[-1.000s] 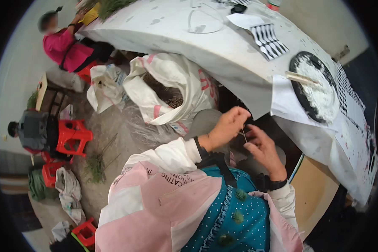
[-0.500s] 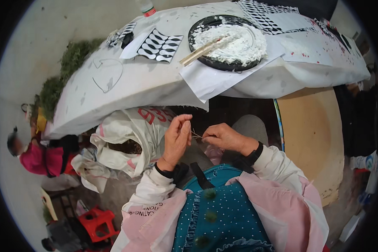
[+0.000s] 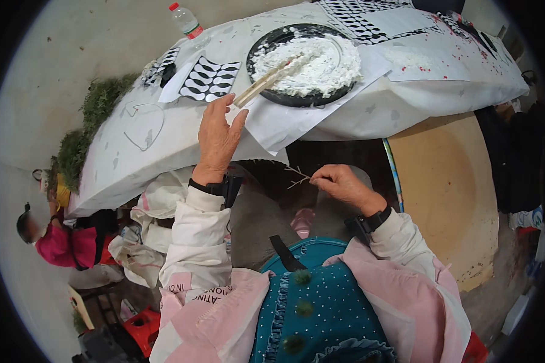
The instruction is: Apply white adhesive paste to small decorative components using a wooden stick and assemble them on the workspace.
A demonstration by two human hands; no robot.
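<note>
One thin, pale, forked twig (image 3: pixel 305 176), R fingers (image 3: pixel 325 173) pinching; L fingers (image 3: pixel 214 113) parted nr stick (image 3: pixel 261 86).

White-covered table (image 3: pixel 178 136) (grey-spotted), red stool (image 3: pixel 143 330)

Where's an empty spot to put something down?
On the white table, there's a bare patch between the bent wire, the patterned sheet and the left hand. The tan board, bordered by the table's front edge, has a wide bare middle too. It's crowded around the black plate: white stuff fills it, and a wooden stick pokes over its rim.
</note>
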